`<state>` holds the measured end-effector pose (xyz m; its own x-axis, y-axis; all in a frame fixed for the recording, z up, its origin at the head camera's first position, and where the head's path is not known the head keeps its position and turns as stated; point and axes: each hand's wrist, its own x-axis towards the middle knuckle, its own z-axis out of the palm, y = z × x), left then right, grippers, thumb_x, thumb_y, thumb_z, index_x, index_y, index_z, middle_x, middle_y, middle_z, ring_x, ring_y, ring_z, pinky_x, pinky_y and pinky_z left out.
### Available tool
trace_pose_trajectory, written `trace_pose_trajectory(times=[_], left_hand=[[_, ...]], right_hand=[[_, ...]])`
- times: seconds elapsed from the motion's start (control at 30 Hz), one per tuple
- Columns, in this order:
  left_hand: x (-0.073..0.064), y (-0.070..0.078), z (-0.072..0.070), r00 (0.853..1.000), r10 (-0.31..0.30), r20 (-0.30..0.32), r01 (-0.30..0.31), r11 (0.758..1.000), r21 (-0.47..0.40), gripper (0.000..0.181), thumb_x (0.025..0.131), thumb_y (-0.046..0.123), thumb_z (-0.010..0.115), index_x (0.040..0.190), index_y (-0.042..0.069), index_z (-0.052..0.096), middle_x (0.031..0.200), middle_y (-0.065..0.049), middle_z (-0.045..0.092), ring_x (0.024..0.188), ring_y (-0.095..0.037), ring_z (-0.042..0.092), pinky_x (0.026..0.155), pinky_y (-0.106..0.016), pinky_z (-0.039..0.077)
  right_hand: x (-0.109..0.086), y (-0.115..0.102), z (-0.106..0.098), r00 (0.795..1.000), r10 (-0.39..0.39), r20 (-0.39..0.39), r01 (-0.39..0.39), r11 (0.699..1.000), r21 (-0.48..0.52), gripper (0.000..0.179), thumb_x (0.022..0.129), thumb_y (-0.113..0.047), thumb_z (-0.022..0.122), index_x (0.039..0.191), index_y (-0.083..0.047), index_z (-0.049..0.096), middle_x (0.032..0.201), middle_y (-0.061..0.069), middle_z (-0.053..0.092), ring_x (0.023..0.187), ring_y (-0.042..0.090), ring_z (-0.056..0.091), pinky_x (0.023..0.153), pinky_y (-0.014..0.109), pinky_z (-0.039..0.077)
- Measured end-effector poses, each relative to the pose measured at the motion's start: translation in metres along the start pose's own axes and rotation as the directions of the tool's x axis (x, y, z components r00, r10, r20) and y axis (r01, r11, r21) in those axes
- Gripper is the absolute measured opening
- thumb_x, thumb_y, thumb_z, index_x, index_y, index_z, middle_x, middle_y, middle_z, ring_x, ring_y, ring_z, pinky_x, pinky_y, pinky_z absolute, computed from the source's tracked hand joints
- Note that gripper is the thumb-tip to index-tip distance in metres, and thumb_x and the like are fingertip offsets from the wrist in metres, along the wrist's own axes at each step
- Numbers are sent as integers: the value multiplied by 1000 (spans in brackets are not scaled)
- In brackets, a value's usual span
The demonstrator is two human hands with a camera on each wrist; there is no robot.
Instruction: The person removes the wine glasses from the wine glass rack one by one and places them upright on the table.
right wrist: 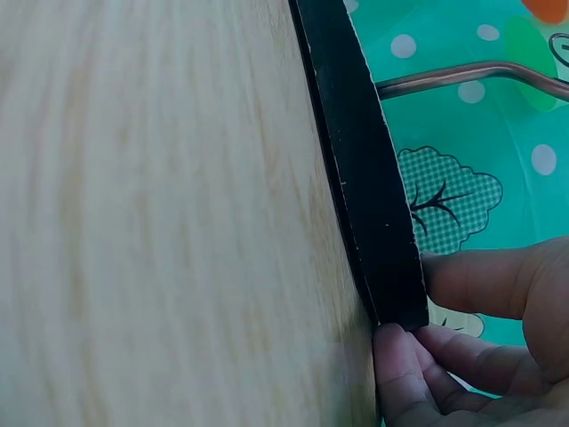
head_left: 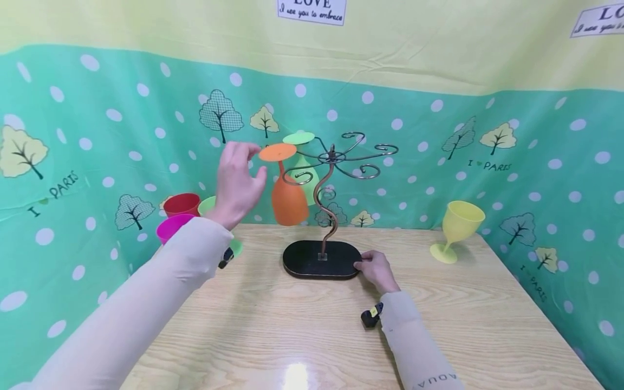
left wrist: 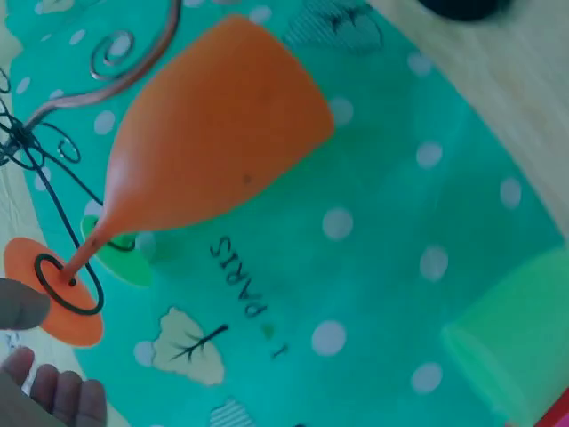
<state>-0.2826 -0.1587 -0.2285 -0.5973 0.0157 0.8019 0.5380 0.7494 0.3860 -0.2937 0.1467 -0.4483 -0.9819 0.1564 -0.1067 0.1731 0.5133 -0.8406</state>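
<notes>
An orange goblet [head_left: 290, 201] hangs upside down by its foot from a curled arm of a wire glass rack [head_left: 333, 214]. Its stem passes through the loop in the left wrist view. My left hand [head_left: 240, 181] is beside the goblet's foot, thumb and fingers spread apart; the thumb [left wrist: 20, 305] overlaps the foot's edge in the left wrist view. Behind it, a light green goblet [head_left: 313, 185] also hangs inverted. At the rack's right end, my right hand [head_left: 377, 269] pinches the black oval base [head_left: 304, 260], thumb on top and fingertips at the lower edge.
On the left stand a red goblet [head_left: 181, 204], a magenta goblet [head_left: 170, 226] and a green goblet [head_left: 207, 205], partly hidden by my left arm. A yellow goblet [head_left: 462, 221] stands at the right. A patterned cloth [head_left: 419, 130] hangs behind the wooden table [head_left: 273, 325].
</notes>
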Motion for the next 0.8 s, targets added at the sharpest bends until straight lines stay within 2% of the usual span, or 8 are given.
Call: trace_pose_trajectory(times=[0.07,0.13,0.2,0.3,0.43,0.57,0.7,0.8], left_hand=[[6,0,1,995,94,17,-95,995,31,31,82,-2,67,112,-2,60,106,-16,54,101,-29,49,87,-37,44],[12,-1,3,983,177,44,-179,983,39,31,80,-5,67,110,-3,61,106,-17,55,103,-31,50,89,-39,45],[15,-3,5,967,238,85,-242,970,32,29,80,-7,65,108,-3,62,105,-16,56,102,-31,50,88,-38,46],[19,-6,8,947,295,125,-299,954,13,24,80,-9,64,104,-3,63,102,-15,57,99,-30,51,86,-38,46],[23,-8,10,937,323,135,-327,945,10,17,83,-10,61,97,-3,65,96,-14,58,93,-29,53,83,-37,47],[25,-9,11,932,348,98,-353,935,40,13,83,-11,59,91,-3,67,90,-14,60,87,-30,55,79,-37,50],[28,-9,11,940,336,56,-340,937,76,14,83,-10,58,89,-3,69,88,-15,62,84,-31,58,76,-39,51],[30,-7,10,952,300,58,-304,947,101,17,84,-8,55,89,-3,70,87,-14,64,83,-31,59,74,-40,52]], right_hand=[[1,1,0,1000,-1,-2,1,1000,3,37,86,-10,67,119,5,57,113,20,58,102,31,54,86,42,46],[1,1,0,1000,-7,-4,7,1000,4,37,86,-10,66,119,5,57,113,21,58,101,31,54,84,42,46],[1,1,0,1000,-7,-8,7,1000,6,37,86,-9,66,118,5,57,112,20,58,101,31,54,84,41,46],[1,1,0,1000,-4,-9,5,1000,10,37,86,-9,66,118,5,57,113,21,58,101,31,54,84,42,46],[1,1,1,1000,2,-6,-2,1000,17,37,86,-9,66,119,5,57,113,20,58,102,31,54,85,41,46],[1,0,1,1000,-1,-6,1,1000,21,37,87,-9,66,120,5,57,112,20,58,101,31,55,84,41,46],[1,0,0,1000,-4,-10,5,1000,18,37,87,-9,66,119,6,57,111,20,59,101,31,55,84,41,47],[1,1,0,1000,-7,-10,7,1000,15,37,86,-9,66,119,6,57,110,19,59,100,30,55,84,40,47]])
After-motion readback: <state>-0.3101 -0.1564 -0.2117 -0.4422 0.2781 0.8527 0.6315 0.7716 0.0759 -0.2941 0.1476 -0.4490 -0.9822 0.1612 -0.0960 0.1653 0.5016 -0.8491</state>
